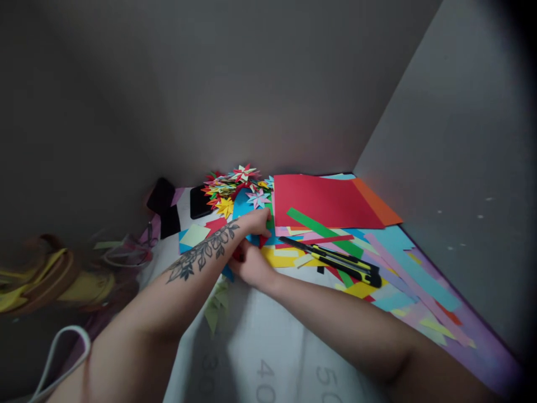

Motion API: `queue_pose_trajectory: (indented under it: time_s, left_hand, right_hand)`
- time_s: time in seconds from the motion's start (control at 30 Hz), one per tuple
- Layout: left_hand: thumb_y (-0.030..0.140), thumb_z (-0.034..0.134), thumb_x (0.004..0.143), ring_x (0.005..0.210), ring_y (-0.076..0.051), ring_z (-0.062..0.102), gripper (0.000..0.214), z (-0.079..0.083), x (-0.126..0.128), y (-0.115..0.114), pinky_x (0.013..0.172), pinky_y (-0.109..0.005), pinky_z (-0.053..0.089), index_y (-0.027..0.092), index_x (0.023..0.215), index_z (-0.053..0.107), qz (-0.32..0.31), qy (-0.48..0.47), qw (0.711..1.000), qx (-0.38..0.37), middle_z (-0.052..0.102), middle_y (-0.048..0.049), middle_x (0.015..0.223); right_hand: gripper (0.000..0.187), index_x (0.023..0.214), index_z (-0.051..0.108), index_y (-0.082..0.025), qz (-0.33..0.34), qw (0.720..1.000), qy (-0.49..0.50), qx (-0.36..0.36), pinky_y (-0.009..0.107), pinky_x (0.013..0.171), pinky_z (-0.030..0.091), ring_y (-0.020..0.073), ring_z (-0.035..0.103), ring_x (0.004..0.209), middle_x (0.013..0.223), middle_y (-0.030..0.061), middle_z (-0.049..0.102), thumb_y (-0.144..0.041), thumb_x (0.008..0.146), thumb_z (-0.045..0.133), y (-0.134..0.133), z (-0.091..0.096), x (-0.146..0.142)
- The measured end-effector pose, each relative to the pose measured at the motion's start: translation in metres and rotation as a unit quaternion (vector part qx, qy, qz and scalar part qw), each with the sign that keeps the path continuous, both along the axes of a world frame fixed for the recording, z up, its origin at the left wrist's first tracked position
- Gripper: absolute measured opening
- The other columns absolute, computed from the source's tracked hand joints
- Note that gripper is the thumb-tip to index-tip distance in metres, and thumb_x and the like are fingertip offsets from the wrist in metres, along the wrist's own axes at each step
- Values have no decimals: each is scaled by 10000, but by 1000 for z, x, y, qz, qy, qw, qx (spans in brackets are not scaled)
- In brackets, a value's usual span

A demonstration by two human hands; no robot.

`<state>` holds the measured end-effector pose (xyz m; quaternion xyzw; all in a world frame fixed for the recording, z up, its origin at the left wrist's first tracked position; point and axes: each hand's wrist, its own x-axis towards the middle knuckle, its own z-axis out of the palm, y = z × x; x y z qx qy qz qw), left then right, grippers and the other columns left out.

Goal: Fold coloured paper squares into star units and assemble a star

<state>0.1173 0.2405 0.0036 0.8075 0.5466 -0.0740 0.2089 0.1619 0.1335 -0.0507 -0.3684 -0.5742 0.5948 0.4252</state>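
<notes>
My left hand (257,222) reaches over the heap of coloured paper, fingers curled down beside a blue paper sheet (240,206). A bit of red shows below its fingertips, but what they hold is hidden. Under the left wrist lies my right hand (251,267), bent inward, its fingers mostly covered by the left forearm. Just behind the hands, a pale pink and blue folded paper star (258,198) rests on the blue sheet. A yellow paper star (225,207) sits to the left, in front of a pile of multicoloured stars (244,173).
Red card sheets (327,198) lie at the back right. A black and yellow utility knife (348,263) rests on scattered paper strips (423,280). A black phone (200,202) lies back left. Tape rolls (54,277) stand left of the marked white mat (289,336). Walls enclose the back and right.
</notes>
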Motion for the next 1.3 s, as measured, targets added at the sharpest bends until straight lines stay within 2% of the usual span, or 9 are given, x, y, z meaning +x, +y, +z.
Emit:
queue_pose_trajectory:
  time_s: [0.1,0.2,0.3,0.43,0.57,0.67,0.8,1.1,1.3]
  left_hand:
    - [280,706,564,700,-146,589,327,4,-8,5,561,-191,417,190,874,651,22,-89,993,-79,665,-11,795]
    - [260,688,578,606,-121,561,164,28,-20,-3,534,-188,419,179,720,677,46,-201,969,-138,632,7,628]
    - [269,672,615,575,-121,561,135,65,-37,-29,531,-210,430,170,706,680,64,-330,940,-62,618,-1,595]
    - [273,704,619,563,-120,570,257,91,-69,-87,534,-231,446,157,847,686,198,-526,824,75,604,-12,622]
    - [272,729,612,600,-94,559,201,59,-101,-142,571,-200,437,166,767,655,363,-604,679,206,620,4,673]
    - [279,755,581,569,-81,538,244,20,-115,-167,568,-196,431,156,745,622,428,-635,623,158,601,19,649]
    - [288,779,548,555,-75,543,331,-11,-120,-175,558,-188,428,161,803,610,475,-637,596,115,599,33,668]
    - [337,759,579,572,-86,559,316,-18,-127,-182,553,-181,420,164,782,589,482,-627,607,71,625,22,687]
    - [322,672,700,593,-90,549,225,-17,-121,-186,542,-179,416,189,842,558,445,-595,663,93,598,28,707]
  right_hand:
    - [282,881,525,-213,-4,999,-41,24,232,542,416,130,506,617,663,-32,534,-114,628,600,-2,4,3]
    - [266,888,527,-213,-5,998,-55,26,230,538,417,126,506,619,688,-29,538,-120,642,565,-3,7,4]
    - [261,895,522,-209,-7,999,-46,12,234,546,423,119,500,611,688,-34,524,-140,647,562,-4,7,4]
    - [238,908,503,-217,-6,1000,-27,-10,228,514,412,112,482,567,656,-46,501,-200,682,572,-6,7,4]
    - [233,913,473,-214,-9,1000,6,-27,225,528,421,112,498,578,673,-43,510,-246,708,580,-6,6,3]
    - [235,910,462,-211,-32,999,11,-20,220,530,414,106,491,572,671,-47,493,-245,711,583,-7,5,1]
    - [231,929,468,-220,-55,998,-11,-7,223,544,420,110,506,587,686,-44,497,-244,727,577,-10,8,-2]
    - [217,914,479,-221,-66,997,-20,30,251,598,457,133,543,660,781,-3,542,-261,736,597,-20,22,3]
    - [195,907,539,-220,101,987,-28,119,290,718,467,151,563,774,840,15,573,-183,726,599,-33,36,7]
